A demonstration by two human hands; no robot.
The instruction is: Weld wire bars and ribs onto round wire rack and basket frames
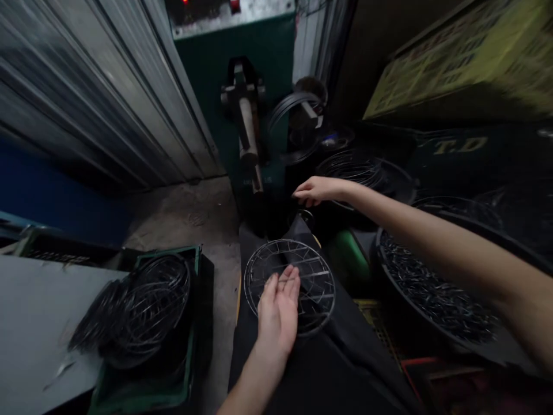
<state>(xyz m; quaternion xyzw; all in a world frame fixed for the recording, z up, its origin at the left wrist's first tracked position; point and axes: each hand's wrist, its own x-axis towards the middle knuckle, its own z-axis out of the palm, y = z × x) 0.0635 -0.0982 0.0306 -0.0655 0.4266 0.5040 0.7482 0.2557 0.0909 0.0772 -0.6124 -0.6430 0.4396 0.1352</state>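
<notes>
A round wire rack [317, 300] with crossbars lies over my lap, on dark cloth. My left hand [279, 308] is over its near left part, palm up, with the fingers stretched out and the thumb apart. Its fingertips are by a crossbar; whether they touch it I cannot tell. My right hand [314, 190] is farther forward, beyond the rack, its fingers curled downward and closed. What they hold, if anything, is too dark to make out. Just ahead of that hand, to the left, stands a machine's metal arm [248, 127] on a green housing [199, 63].
At left, a green crate [190, 357] holds a pile of round wire racks [147, 305], beside a pale board [38, 323]. To the right, a black tub [389, 271] holds short metal pieces [432, 288]. Wire rings [349, 167] lie behind it, under a yellow crate [453, 63].
</notes>
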